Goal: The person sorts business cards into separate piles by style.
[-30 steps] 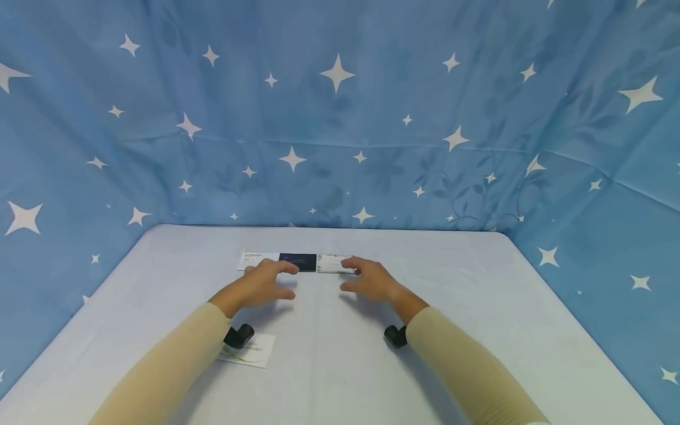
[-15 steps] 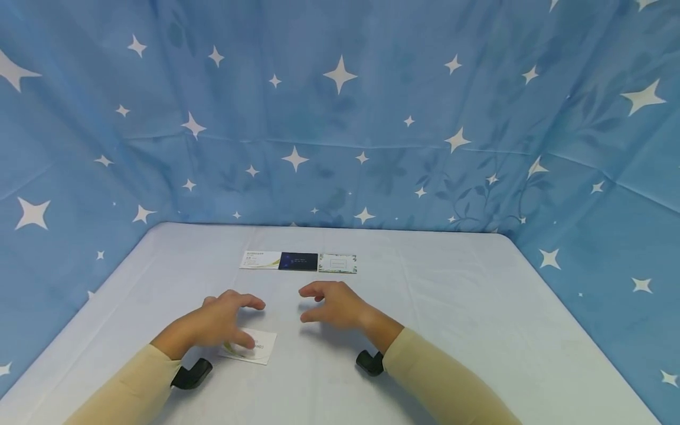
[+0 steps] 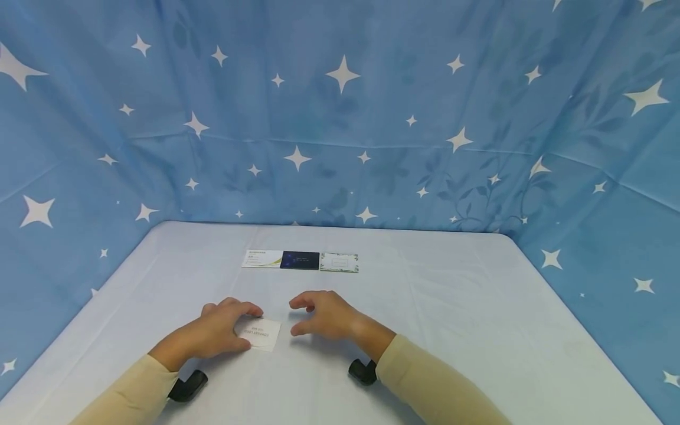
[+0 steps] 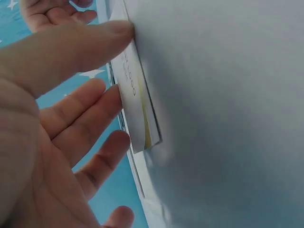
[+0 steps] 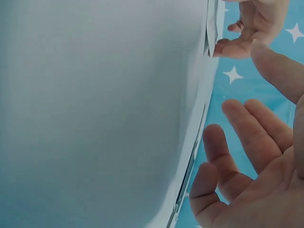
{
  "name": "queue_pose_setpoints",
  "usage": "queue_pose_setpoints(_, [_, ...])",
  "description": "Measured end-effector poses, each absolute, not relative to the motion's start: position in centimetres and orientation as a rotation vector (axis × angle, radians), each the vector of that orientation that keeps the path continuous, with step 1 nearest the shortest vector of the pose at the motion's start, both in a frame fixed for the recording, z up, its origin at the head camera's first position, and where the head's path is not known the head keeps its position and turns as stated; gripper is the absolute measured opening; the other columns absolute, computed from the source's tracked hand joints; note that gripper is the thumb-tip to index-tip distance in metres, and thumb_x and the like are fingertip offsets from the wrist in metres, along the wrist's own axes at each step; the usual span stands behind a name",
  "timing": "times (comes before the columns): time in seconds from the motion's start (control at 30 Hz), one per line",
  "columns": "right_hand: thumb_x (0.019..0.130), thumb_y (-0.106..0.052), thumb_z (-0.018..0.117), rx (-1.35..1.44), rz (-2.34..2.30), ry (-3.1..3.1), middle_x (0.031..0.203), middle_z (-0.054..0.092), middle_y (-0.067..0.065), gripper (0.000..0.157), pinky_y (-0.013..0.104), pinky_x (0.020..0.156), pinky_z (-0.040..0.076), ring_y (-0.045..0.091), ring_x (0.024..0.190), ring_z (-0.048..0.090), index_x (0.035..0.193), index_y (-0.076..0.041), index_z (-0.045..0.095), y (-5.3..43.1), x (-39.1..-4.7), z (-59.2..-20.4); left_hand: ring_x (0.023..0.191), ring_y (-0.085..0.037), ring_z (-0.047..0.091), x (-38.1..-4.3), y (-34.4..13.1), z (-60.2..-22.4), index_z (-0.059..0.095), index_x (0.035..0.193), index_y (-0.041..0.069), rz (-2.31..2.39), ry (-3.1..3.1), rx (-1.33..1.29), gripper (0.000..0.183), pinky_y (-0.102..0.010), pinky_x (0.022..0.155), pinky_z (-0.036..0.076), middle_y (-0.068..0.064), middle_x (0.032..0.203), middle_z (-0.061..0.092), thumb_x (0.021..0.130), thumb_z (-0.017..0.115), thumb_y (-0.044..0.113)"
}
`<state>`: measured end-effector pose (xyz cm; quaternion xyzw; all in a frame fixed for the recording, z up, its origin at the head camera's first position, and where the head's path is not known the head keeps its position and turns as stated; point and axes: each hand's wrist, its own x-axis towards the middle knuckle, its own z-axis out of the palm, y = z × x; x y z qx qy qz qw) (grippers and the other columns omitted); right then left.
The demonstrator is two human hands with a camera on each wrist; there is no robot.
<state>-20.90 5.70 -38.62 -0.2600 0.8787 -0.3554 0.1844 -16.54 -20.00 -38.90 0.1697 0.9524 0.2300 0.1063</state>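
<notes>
Two walls of blue star-print cloth (image 3: pixel 340 118) closed in the scene, hanging behind and to both sides of the hands. White table (image 3: pixel 451 319) ran from the cloth toward the person, covered with a pale sheet, faint creases showing. Cream sleeves (image 3: pixel 430 383) covered both forearms, black wrist cameras under each. Left hand (image 3: pixel 218 330) rested low on the table, thumb and fingertips curled onto the left edge of a white business card (image 3: pixel 260 334), card lying flat or barely lifted on the table between both hands; the left wrist view showed the thumb pressing its edge. Right hand (image 3: pixel 324 316) hovered just right of that card, fingers loosely bent, holding nothing. Three cards in a row (image 3: pixel 300 260), white, dark, white, lay edge to edge well beyond both hands, toward the back cloth.
</notes>
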Motion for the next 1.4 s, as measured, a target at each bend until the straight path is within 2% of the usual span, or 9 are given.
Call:
queue_pose_setpoints(0.13, [0.082,-0.030,0.084,-0.747,-0.961,2.480,0.120,0.066,-0.014,0.050,0.032,0.096,0.046,0.012,0.111,0.059,0.127,-0.017,0.068,5.6,-20.8,-38.8,0.118,-0.025,0.051,-16.6,-19.7,-38.9,0.068,0.121,0.016,0.697,2.812,0.530,0.050,-0.047,0.084,0.029,0.006,0.119,0.063,0.075,0.086,0.021])
queue_pose_setpoints(0.37, [0.080,-0.030,0.086,-0.763,-0.922,2.490,0.122,0.067,-0.011,0.051,0.031,0.097,0.044,0.011,0.108,0.058,0.126,-0.017,0.069,5.2,-20.6,-39.1,0.118,-0.024,0.049,-16.4,-19.5,-38.7,0.067,0.123,0.017,0.667,2.797,0.521,0.061,-0.049,0.086,0.029,0.007,0.119,0.063,0.068,0.092,0.022])
queue_pose_setpoints(0.67, [0.078,-0.030,0.088,-0.751,-0.891,2.494,0.121,0.067,-0.010,0.053,0.031,0.100,0.043,0.011,0.111,0.058,0.126,-0.017,0.068,5.2,-20.2,-39.2,0.113,-0.022,0.050,-16.1,-19.3,-39.0,0.069,0.115,0.016,0.684,2.840,0.509,0.046,-0.052,0.089,0.027,0.009,0.111,0.064,0.073,0.089,0.020])
queue_pose_setpoints(0.87, [0.078,-0.033,0.087,-0.785,-0.867,2.527,0.122,0.066,-0.011,0.056,0.030,0.097,0.044,0.008,0.103,0.056,0.129,-0.018,0.067,5.1,-20.2,-39.2,0.111,-0.022,0.050,-16.3,-18.5,-38.8,0.069,0.111,0.016,0.744,2.872,0.589,0.044,-0.055,0.091,0.025,0.010,0.109,0.065,0.073,0.089,0.023])
queue_pose_setpoints(1.07, [0.077,-0.038,0.087,-0.845,-0.783,2.619,0.122,0.067,-0.009,0.060,0.029,0.091,0.045,0.007,0.097,0.057,0.130,-0.018,0.067,5.1,-20.1,-38.9,0.109,-0.019,0.049,-16.8,-17.5,-38.6,0.070,0.111,0.019,0.753,2.909,0.594,0.044,-0.054,0.090,0.023,0.012,0.106,0.063,0.073,0.089,0.026])
queue_pose_setpoints(1.27, [0.080,-0.042,0.082,-0.838,-0.695,2.699,0.110,0.069,-0.008,0.057,0.032,0.087,0.047,0.010,0.100,0.059,0.132,-0.022,0.067,5.8,-20.2,-38.6,0.111,-0.022,0.050,-16.7,-17.1,-38.5,0.069,0.115,0.018,0.783,2.925,0.582,0.047,-0.052,0.087,0.024,0.006,0.111,0.063,0.074,0.089,0.028])
queue_pose_setpoints(1.4, [0.082,-0.038,0.081,-0.811,-0.763,2.702,0.107,0.068,-0.008,0.054,0.033,0.083,0.047,0.012,0.100,0.059,0.132,-0.021,0.067,7.0,-20.5,-38.1,0.118,-0.025,0.049,-16.9,-17.2,-38.3,0.068,0.119,0.018,0.807,2.921,0.525,0.049,-0.054,0.093,0.023,0.001,0.118,0.062,0.075,0.089,0.028])
